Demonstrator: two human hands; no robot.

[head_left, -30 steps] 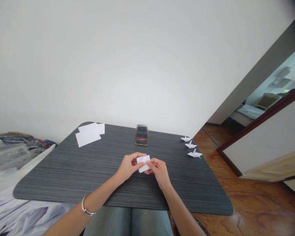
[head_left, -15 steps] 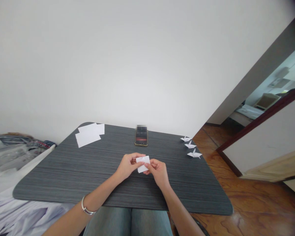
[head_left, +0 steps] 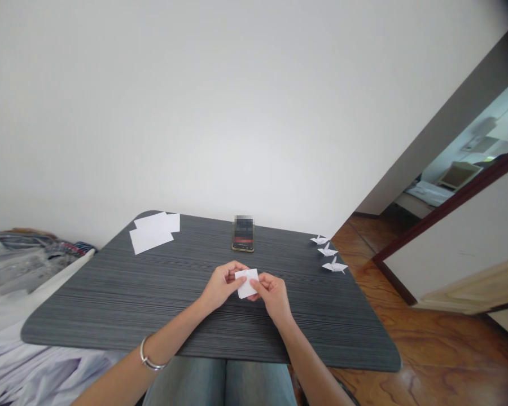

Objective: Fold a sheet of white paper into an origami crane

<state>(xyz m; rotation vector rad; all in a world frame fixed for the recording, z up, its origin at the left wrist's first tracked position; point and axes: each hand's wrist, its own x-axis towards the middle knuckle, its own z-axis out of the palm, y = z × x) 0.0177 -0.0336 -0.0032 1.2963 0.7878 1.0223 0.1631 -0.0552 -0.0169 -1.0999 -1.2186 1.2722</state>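
Two bare hands and a small folded paper at a dark, grained worktop (head_left: 110,301); positions are given relative to the phone (head_left: 243,243). The folded paper (head_left: 248,288), white and layered, lies directly on the wearer's side of the phone, near it but apart. Its outline is close to square, so no long axis can be distinguished; its sides are slightly tilted, and at its lower left a second layer shows just past the upper one. Whether it touches the worktop or is held just above it cannot be told.

The left hand (head_left: 220,286), nearer the wearer than the phone and to its left, pinches the paper's left side, thumb on the upper face and fingers behind and along the far edge. The right hand (head_left: 276,296), nearer the wearer and to the phone's right, pinches the right side, its thumb also on the upper face, its fingers curled beneath. The key relation is thus symmetrical: the paper sits between the two thumbs, and neither hand is nearer, both being in contact.

Left of the phone, well apart, overlapping white sheets (head_left: 151,235) lie flat. Right of it, three folded paper birds (head_left: 333,267) stand in a row near the worktop's edge.
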